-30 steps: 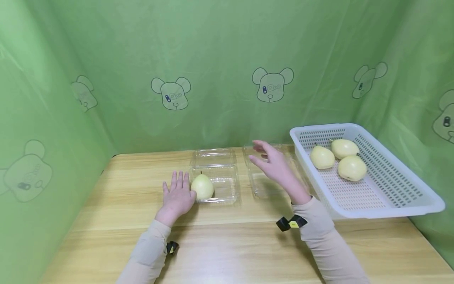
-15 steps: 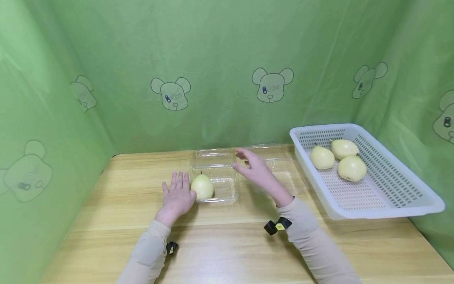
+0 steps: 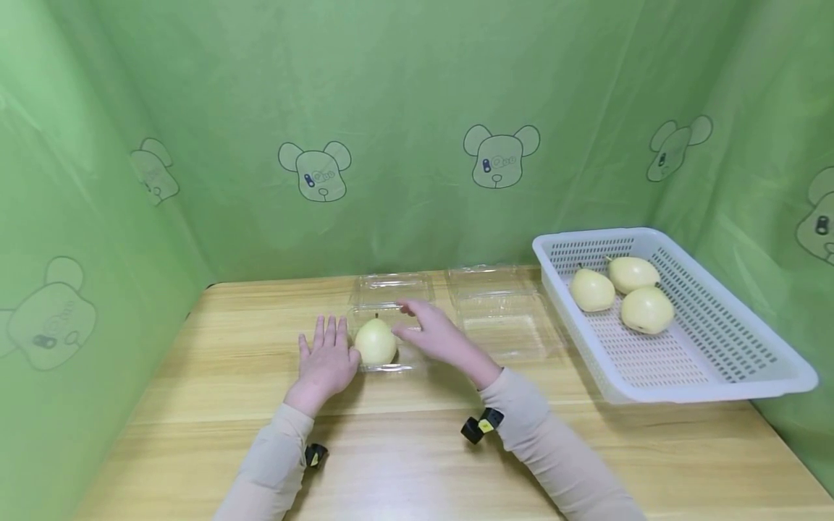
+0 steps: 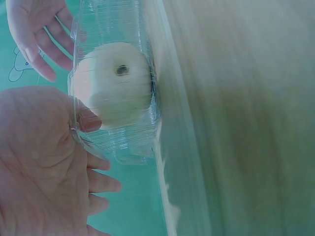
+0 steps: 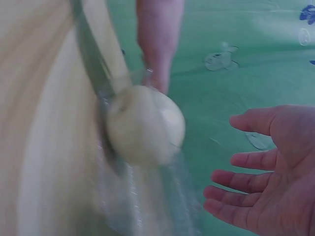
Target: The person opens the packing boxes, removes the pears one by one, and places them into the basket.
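A pale yellow pear (image 3: 376, 343) stands stem up in the left half of a clear plastic clamshell box (image 3: 391, 367), whose lid (image 3: 393, 289) lies folded back. My left hand (image 3: 326, 364) lies flat with straight fingers along the box's left side. In the left wrist view, its thumb reaches the box beside the pear (image 4: 115, 83). Over the right half of the same box hovers my right hand (image 3: 435, 334), fingers relaxed, its thumb near the pear. The right wrist view shows that hand (image 5: 275, 172) holding nothing, apart from the pear (image 5: 145, 127).
Right of the first box, a second clear clamshell box (image 3: 508, 336) lies with its lid back. A white perforated basket (image 3: 723, 289) holds several pears, among them one round pear (image 3: 647, 310), at the right. Green curtains (image 3: 404, 108) enclose the wooden table (image 3: 404, 463).
My right hand has moved left and nearer, from over the second box to over the first. The pear in the box has shifted slightly right. My left hand has stayed put.
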### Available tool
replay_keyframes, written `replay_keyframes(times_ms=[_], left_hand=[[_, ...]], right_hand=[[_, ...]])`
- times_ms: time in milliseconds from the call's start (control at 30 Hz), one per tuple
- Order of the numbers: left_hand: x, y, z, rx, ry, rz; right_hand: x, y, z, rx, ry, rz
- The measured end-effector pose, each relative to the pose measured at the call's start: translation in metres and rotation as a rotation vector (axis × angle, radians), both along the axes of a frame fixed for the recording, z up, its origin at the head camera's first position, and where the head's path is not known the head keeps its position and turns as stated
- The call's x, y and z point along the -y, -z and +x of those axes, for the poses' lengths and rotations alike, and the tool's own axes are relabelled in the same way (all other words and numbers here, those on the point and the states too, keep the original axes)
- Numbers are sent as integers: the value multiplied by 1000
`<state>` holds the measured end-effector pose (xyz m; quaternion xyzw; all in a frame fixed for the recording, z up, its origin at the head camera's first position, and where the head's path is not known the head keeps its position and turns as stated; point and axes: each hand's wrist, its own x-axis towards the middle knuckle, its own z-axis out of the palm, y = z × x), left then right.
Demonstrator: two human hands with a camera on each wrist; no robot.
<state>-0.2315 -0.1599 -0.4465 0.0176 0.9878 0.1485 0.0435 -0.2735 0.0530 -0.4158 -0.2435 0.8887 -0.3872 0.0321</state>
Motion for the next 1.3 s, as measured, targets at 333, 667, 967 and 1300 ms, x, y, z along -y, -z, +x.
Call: replay_keyframes(times_ms=[333, 667, 967, 1300], left_hand=[[0, 0, -1, -7, 6, -4], [0, 1, -1, -2, 10, -13], [1, 3, -1, -3, 11, -14], [0, 2, -2, 10, 8, -20]], right_hand=[[26, 16, 3, -17, -47, 88], [37, 29, 4, -22, -62, 156], [46, 34, 3, 1, -43, 155], [53, 36, -1, 46, -16, 152]])
